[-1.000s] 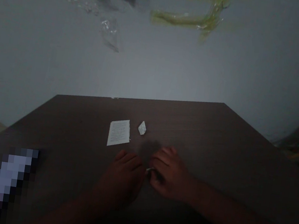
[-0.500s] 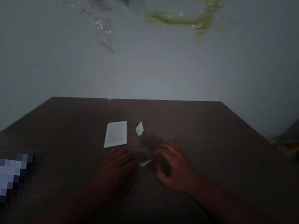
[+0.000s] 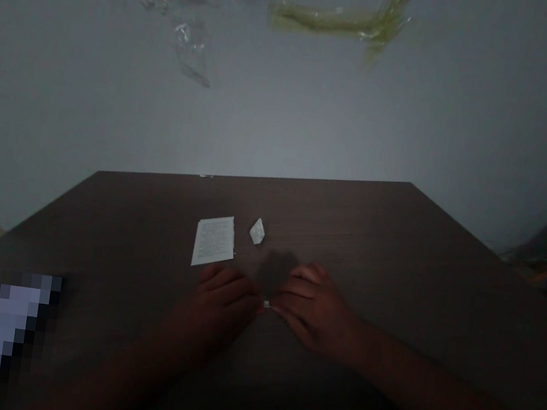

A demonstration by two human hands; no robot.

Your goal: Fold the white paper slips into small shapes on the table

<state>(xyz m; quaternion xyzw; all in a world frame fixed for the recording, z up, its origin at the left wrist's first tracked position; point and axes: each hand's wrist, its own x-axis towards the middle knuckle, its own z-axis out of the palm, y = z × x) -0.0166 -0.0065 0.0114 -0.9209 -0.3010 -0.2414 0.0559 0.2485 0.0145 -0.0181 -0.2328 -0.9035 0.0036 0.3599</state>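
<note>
One small white scrap (image 3: 266, 304), probably paper, between the left hand (image 3: 228, 300) and the right hand (image 3: 315, 310), low over the table (image 3: 352, 222). Pinched at the near ends by both sets of fingertips, to judge by the tiny bit showing; finer grip too dark to tell. Hold lightly, to avoid tearing or creasing. Steady both wrists, work slowly, and avoid nudging the printed sheet (image 3: 215, 242) just beyond the left hand or the folded paper (image 3: 257, 232) beside it.
</note>
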